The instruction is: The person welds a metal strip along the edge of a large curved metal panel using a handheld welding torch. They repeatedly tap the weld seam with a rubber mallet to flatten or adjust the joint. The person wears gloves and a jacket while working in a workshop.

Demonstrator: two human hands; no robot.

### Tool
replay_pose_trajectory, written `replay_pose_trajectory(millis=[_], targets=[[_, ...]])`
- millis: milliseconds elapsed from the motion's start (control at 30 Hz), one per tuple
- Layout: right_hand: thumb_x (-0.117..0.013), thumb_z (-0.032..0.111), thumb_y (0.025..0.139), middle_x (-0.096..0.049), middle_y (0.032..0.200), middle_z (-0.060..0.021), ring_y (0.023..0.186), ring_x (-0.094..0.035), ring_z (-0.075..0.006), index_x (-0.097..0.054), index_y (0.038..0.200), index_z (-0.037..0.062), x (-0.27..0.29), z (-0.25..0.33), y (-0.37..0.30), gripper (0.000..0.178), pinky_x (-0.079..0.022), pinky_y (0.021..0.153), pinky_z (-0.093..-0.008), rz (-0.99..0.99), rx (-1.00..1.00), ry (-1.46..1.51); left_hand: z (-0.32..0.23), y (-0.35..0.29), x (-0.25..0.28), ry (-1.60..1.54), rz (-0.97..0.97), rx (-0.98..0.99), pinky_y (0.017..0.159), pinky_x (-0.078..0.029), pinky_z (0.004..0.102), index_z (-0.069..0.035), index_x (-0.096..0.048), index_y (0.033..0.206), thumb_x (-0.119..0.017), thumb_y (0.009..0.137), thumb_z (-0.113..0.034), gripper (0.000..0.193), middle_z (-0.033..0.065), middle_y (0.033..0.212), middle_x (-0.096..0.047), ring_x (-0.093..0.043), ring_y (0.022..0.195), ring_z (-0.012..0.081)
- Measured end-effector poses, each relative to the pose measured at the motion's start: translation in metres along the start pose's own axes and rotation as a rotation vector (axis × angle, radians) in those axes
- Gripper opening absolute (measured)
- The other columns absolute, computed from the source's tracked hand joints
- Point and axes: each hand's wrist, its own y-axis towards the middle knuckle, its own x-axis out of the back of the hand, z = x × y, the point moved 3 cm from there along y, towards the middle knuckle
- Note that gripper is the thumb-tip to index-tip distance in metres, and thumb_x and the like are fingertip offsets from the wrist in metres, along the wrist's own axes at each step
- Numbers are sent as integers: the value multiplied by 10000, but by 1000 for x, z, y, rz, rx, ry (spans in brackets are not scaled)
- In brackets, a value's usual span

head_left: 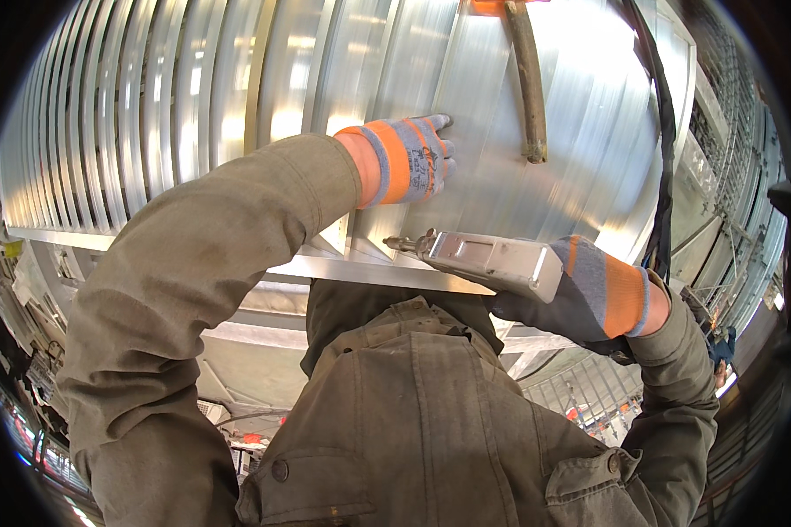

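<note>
My left hand (409, 160), in a grey and orange work glove, lies on the ridged silvery metal slats (343, 79). Its fingers stretch out to the right, apart, and hold nothing. Lower right, my right hand (580, 285), gloved alike, is wrapped round a boxy silver welding gun (492, 259). The gun's narrow nozzle (402, 244) points left, close to the near edge of the slatted metal and below my left hand. My right fingers are partly hidden behind the gun's body.
A tool with a worn wooden handle (527, 88) and orange head (501, 7) lies on the slats. A black cable (664, 149) runs down their right side. Metal frame rails (264, 334) pass below. Wire mesh (725, 114) and stacked metal stand at the right.
</note>
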Motion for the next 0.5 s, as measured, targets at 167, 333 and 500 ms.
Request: replay_pose_trajectory(millis=[167, 333, 500], targets=[[-788, 430, 1129, -844, 974, -136, 823, -833, -287, -739, 1470, 70, 0, -5, -3, 499, -645, 774, -387, -36, 46, -2, 1, -3, 2, -51, -76, -6, 1421, -357, 565, -226, -775, 1364, -720, 1079, -187, 293, -16, 1639, -683, -656, 1499, 217], [-793, 439, 1126, -850, 976, -131, 833, -841, -259, -738, 1468, 63, -1, -10, -2, 511, -654, 789, -388, -10, -10, 55, 1, 5, 4, -121, -19, 32, 1421, -351, 584, -223, -778, 1354, -713, 1082, -179, 283, -22, 1643, -679, -644, 1508, 212], [-794, 440, 1125, -851, 987, -133, 849, -844, -262, -739, 1461, 68, -1, -9, -1, 505, -655, 797, -393, -11, -12, 80, 1, 2, 4, -77, -53, -5, 1400, -350, 557, -166, -751, 1512, -731, 1044, -185, 469, 41, 1684, -686, -650, 1537, 246]])
